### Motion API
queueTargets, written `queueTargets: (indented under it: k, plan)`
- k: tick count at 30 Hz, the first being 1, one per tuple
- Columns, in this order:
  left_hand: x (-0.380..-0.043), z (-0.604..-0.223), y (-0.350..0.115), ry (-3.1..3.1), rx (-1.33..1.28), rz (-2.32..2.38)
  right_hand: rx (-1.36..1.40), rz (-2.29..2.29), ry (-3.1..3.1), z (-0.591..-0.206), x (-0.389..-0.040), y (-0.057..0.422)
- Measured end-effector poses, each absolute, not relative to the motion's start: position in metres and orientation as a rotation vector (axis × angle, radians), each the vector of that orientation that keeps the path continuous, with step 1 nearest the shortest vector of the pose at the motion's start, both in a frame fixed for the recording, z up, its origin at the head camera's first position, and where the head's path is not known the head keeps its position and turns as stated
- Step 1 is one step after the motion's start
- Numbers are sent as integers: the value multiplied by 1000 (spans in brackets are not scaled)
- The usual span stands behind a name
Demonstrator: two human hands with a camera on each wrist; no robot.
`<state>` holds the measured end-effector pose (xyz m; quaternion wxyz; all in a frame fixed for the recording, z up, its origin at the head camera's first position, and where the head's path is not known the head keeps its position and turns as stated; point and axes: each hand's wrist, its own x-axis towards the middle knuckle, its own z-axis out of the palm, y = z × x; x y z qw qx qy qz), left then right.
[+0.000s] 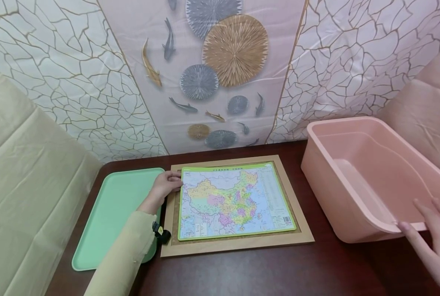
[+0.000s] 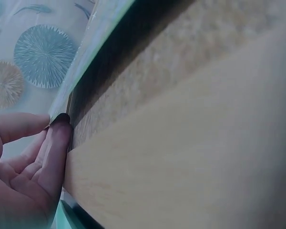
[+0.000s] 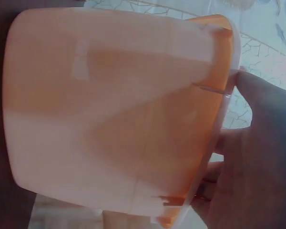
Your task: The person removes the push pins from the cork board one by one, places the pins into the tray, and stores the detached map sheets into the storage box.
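A map [image 1: 220, 201] of China with a green border lies over a wood-framed board [image 1: 238, 244]. My left hand [image 1: 165, 186] pinches the map's left edge between thumb and fingers. In the left wrist view that edge [image 2: 93, 50] is raised off the board's brown inner surface [image 2: 148, 76], with a dark gap beneath. At the right, my right hand [image 1: 436, 238] rests on the near rim of a pink plastic bin [image 1: 327, 181], its fingers extended over the inside. The right wrist view shows the bin's outer wall [image 3: 109, 119] and the fingers along its rim.
A green tray [image 1: 120, 197] lies left of the board, partly under my left forearm. Everything stands on a dark reddish-brown table [image 1: 242, 271]. Behind it hangs a patterned cloth [image 1: 220, 111] with fish and round leaves. Beige cloth [image 1: 27, 176] hangs at the left side.
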<state>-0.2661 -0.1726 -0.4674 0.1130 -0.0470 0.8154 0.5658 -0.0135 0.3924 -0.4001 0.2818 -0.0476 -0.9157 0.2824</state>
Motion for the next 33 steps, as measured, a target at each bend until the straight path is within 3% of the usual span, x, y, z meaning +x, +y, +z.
queueTargets:
  k: [15, 33]
  plan:
    - [-266, -467, -172, 2350, -54, 1667, -81, 745, -2365, -407, -19, 393]
    - [-255, -430, -171, 2205, -76, 1873, -79, 778, -2309, -410, -19, 387]
